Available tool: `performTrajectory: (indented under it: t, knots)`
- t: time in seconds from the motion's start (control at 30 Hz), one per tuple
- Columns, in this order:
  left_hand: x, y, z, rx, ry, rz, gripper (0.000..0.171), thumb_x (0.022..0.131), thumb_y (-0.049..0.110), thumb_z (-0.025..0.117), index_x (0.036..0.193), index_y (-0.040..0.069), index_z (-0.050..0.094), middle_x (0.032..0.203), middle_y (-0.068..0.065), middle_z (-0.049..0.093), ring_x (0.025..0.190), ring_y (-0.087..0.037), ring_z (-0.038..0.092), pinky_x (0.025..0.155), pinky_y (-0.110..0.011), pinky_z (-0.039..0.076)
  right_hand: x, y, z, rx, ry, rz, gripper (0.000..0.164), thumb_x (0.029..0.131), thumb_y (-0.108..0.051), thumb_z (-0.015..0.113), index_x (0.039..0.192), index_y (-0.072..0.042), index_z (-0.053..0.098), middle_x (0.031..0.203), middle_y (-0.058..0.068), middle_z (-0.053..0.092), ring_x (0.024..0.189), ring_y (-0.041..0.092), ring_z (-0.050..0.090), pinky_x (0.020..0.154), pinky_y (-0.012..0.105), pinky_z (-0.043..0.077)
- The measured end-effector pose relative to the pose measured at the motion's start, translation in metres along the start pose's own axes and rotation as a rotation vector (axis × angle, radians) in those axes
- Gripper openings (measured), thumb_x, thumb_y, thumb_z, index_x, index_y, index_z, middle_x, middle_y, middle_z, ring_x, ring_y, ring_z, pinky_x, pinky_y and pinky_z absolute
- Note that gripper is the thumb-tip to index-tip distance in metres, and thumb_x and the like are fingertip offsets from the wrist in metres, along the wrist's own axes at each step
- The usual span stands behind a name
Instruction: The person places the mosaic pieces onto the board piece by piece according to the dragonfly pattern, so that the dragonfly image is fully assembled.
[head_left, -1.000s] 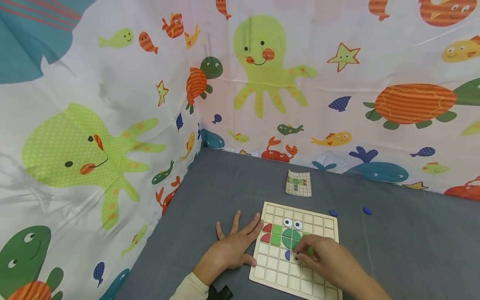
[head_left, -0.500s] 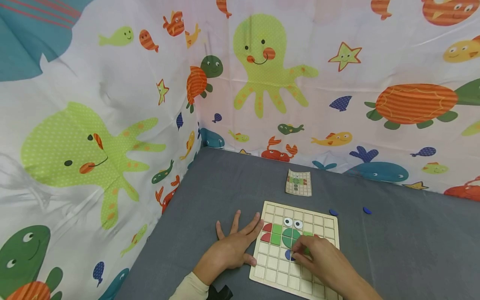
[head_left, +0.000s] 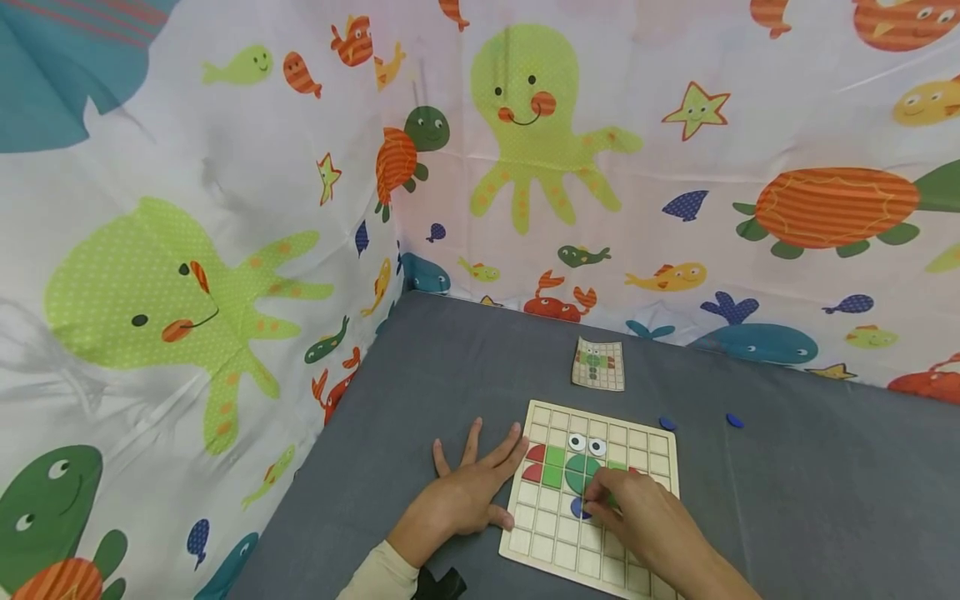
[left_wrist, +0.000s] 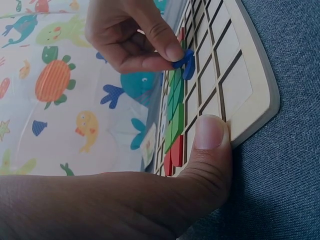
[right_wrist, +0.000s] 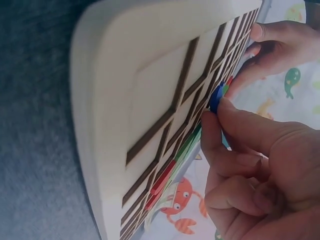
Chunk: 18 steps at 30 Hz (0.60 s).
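A square wooden grid board [head_left: 547,533] lies on the grey cloth, bearing red, green and blue pieces and two eye pieces [head_left: 587,444]. My right hand [head_left: 645,512] pinches a small blue piece [left_wrist: 184,61] between thumb and index finger, just below the green circle [head_left: 580,473]. Another blue piece [left_wrist: 189,70] sits on the grid right beside it. With fingers spread, my left hand [head_left: 468,496] rests at the board's left edge; its thumb [left_wrist: 209,134] presses on the rim. Part of the board's right side is hidden behind my right hand.
Behind the board lies a small pattern card [head_left: 597,365] showing a similar figure. Two loose blue pieces [head_left: 667,423] lie on the grey cloth [head_left: 825,500] at the back right. A curtain [head_left: 450,333] printed with sea animals hangs behind and to the left.
My right hand has shifted slightly left, bringing the pinched blue piece up against the blue piece on the grid. My left hand has stayed in place on the board's edge.
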<state>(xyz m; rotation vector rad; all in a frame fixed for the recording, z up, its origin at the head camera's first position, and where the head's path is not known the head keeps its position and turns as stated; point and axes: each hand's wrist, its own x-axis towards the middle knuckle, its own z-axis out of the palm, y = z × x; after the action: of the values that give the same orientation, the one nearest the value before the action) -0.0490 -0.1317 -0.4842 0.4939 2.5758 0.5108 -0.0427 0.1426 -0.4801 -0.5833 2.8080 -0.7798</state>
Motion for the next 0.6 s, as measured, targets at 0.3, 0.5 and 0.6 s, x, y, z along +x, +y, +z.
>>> performTrajectory:
  t: [0.3,0.5,0.6]
  knots:
    - [0.001,0.0,-0.002,0.004,0.002,-0.004,0.113,0.083,0.043,0.083,0.172,0.037,0.014,0.178,0.014,0.003,0.162,-0.041,-0.014,0.108,-0.091,-0.003,0.003,-0.007,0.001,-0.046,-0.003,0.065,0.026,0.083,-0.018,0.091,0.08,-0.031,0.069,0.079,-0.025,0.066,0.067,-0.005,0.051,0.059,0.025,0.047]
    - [0.0,-0.002,0.0,0.013,0.0,0.002,0.113,0.083,0.044,0.082,0.172,0.037,0.013,0.178,0.014,0.002,0.162,-0.041,-0.014,0.109,-0.091,-0.003,0.003,-0.011,0.001,-0.062,-0.022,0.117,0.026,0.082,-0.017,0.092,0.079,-0.03,0.07,0.08,-0.025,0.066,0.07,-0.003,0.055,0.062,0.029,0.05]
    - [0.0,-0.002,0.0,0.011,0.004,0.007,0.113,0.083,0.045,0.082,0.172,0.037,0.013,0.178,0.015,0.001,0.162,-0.041,-0.014,0.109,-0.09,-0.003,0.002,-0.011,0.002,-0.089,-0.005,0.102,0.026,0.082,-0.017,0.092,0.082,-0.032,0.07,0.081,-0.026,0.065,0.073,-0.004,0.058,0.062,0.028,0.051]
